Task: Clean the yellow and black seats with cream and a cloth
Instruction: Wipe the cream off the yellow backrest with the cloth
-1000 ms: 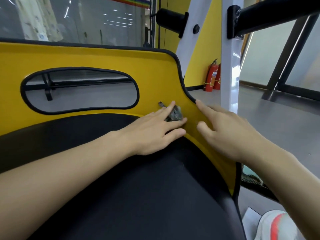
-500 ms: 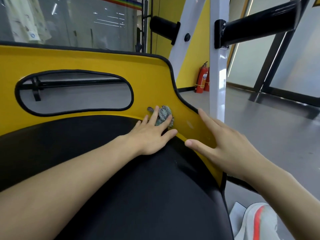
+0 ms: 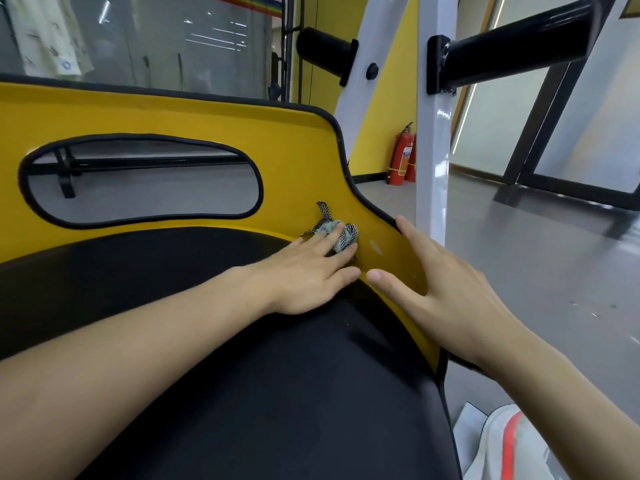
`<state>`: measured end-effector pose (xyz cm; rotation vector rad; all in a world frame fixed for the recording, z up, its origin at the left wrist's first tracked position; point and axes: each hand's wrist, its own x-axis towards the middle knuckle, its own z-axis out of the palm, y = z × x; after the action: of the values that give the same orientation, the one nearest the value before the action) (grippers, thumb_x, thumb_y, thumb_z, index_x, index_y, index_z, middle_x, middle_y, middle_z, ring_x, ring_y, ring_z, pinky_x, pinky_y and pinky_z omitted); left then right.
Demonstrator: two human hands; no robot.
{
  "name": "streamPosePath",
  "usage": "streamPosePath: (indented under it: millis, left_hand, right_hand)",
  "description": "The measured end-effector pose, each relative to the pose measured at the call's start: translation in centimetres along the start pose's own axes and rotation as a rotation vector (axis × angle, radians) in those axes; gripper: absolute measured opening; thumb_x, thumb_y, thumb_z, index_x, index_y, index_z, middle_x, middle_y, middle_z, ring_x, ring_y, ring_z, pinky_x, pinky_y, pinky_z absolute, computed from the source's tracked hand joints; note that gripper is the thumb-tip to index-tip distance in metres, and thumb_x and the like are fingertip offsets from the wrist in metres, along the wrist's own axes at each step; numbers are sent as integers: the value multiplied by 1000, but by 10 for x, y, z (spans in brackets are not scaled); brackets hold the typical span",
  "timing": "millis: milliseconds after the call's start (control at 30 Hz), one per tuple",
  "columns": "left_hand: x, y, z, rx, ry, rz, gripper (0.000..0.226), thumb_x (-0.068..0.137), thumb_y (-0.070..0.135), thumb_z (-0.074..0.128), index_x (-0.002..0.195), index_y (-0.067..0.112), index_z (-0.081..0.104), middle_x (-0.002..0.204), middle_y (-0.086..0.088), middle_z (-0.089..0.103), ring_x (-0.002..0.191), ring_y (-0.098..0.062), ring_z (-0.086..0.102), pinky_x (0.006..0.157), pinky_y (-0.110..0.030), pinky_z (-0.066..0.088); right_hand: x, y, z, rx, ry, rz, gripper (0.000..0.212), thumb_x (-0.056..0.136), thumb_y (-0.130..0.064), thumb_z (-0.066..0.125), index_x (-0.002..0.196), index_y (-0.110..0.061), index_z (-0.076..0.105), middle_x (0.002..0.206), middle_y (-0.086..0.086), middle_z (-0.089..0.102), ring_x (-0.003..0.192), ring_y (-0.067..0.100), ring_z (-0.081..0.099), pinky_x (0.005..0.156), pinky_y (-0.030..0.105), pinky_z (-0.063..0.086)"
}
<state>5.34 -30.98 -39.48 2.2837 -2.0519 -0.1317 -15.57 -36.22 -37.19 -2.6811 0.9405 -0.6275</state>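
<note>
Yellow moulded seat panel w/ black edge trim (image 3: 180, 112), above a black padded seat cushion (image 3: 277, 393). A small black-and-white checked cloth wad (image 3: 349, 236) lies on the yellow, just above the seam w/ the cushion and near the panel's curved rt edge.

L hand (image 3: 304, 278): fingers straight, laid flat over the cloth, pressing rather than clutching it. R hand (image 3: 450, 299): fingers spread & straight, resting on the yellow beside it and holding nothing; its thumb tip is close to the nearest L fingertip.

Change vs. 1 s ago: the cloth was almost hidden under the L fingers; now more of it shows and a thin tail sticks out. The R hand has slid down the panel, uncovering a pale smear (image 3: 375, 247) just rt of the cloth. This is prob. cream, not yet wiped. Judged: rubbing of this corner is under way, smear likely next.

Cloth long axis: diagonal. The tail points up & slightly left, toward the oval cut-out (image 3: 145, 181); the wad end faces the smear.
</note>
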Motion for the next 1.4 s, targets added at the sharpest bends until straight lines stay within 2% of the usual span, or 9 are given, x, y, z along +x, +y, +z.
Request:
streamPosePath:
  millis: [167,300,567,733,833,933,1200,1333,1400]
  left_hand:
    - [3,5,1,-48,1,-112,59,99,65,9,154,48,-4,162,0,-29,152,-35,-2,124,-49,9]
    - [0,17,-1,-129,-17,-55,63,102,61,12,158,35,2,162,-2,-28,153,-25,-6,123,-39,5]
    - [-23,38,3,-121,-43,203,57,106,48,19,159,28,12,166,10,-6,151,-5,-8,121,-26,-4]
    - [-19,18,-11,-89,75,53,56,104,56,14,152,36,36,166,13,-3,153,-12,4,124,-38,12]
    - [-13,17,-12,-197,23,-80,57,103,59,14,153,38,31,167,7,2,152,-22,13,120,-37,17]
    - [-10,24,-7,-218,28,-41,56,105,55,18,154,32,31,167,2,7,149,-26,22,117,-38,22]
    - [-25,39,5,-163,-19,177,55,107,48,20,159,32,12,166,-3,-14,153,-24,-1,125,-41,7]
    - [-6,18,-9,-193,-3,-73,57,107,47,18,159,25,7,166,-5,-14,153,-22,-9,124,-39,-2]
    - [2,16,-12,-168,-27,-101,70,101,60,11,159,23,8,165,-7,-14,152,-24,-12,124,-41,-2]
  right_hand:
    - [1,3,2,5,6,1,87,80,-79,33,153,-42,5,154,-16,31,135,11,39,99,27,34]
    - [1,4,3,11,28,-14,83,82,-76,32,153,-42,7,154,-16,31,136,11,37,100,27,33]
    - [0,5,4,19,56,-21,71,91,-67,35,153,-42,12,151,-13,38,133,12,40,98,29,33]
    - [0,4,4,47,39,-18,72,88,-71,31,152,-45,11,153,-15,35,134,13,40,105,33,33]
    - [0,4,5,48,37,-10,72,88,-71,30,152,-44,11,152,-16,35,134,13,40,104,33,33]
    - [-1,2,5,55,64,-8,70,89,-69,31,152,-44,14,152,-15,36,135,14,39,104,33,33]
    - [-2,2,5,61,68,-8,64,92,-62,32,151,-45,16,151,-12,39,134,15,40,100,30,32]
    - [-1,3,4,50,56,-15,63,93,-61,30,151,-44,17,151,-11,39,131,15,40,93,27,30]
    - [-2,4,4,63,54,-22,59,95,-56,30,151,-43,17,150,-11,40,130,15,41,92,26,29]
